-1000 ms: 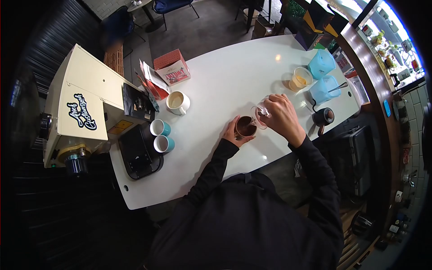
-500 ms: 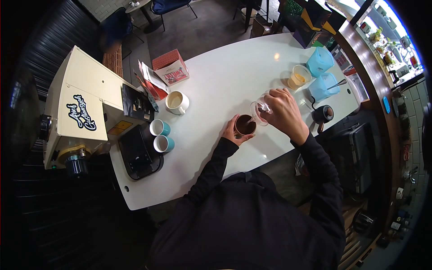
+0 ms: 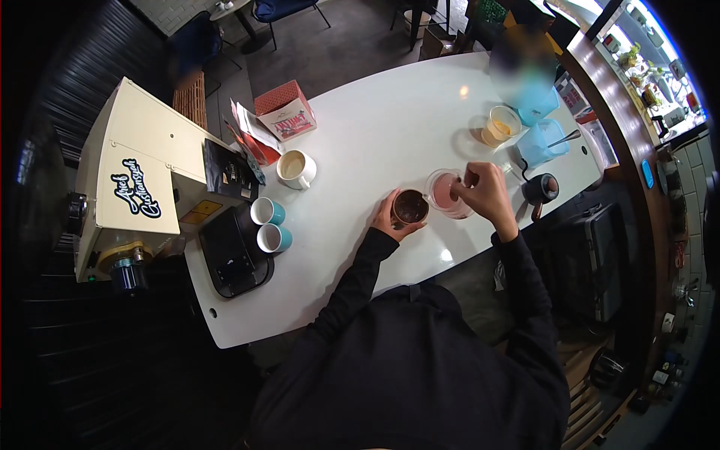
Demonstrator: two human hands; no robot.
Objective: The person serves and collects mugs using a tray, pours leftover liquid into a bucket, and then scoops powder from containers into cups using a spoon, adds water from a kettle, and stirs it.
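Cupping in the head view, with the curved left hand (image 3: 386, 217), a round dark-brown cup (image 3: 411, 206) with a deep-brown inside, over the glossy white tabletop (image 3: 360, 135). Wrapping the fingers round its left wall and laying the thumb along the near side, closed only to the width of the cup. Gripping at its right side, with the right hand (image 3: 484, 193), a clear round-bodied vessel (image 3: 444, 193), thumb and fingers drawn close together; cannot tell the exact finger placement. Holding the vessel just to the right of the cup, rim near rim; cannot tell from this angle about contact. Showing pinkish brown within the smooth, see-through wall.

Finding, beyond the right hand, a see-through tapered beaker (image 3: 501, 126) with a yellow-orange patch inside, near a pale-blue translucent container (image 3: 541, 142) with a slim metallic spoon (image 3: 564, 139) leaning in it. Finding also, to the right, a rounded black pot (image 3: 535, 192) with a brown wooden-looking knob (image 3: 551, 183). Facing, well apart on the left, a white handled mug (image 3: 295, 171) and two teal cylindrical tumblers (image 3: 283, 237) beside a flat round-cornered black tray (image 3: 229, 259).
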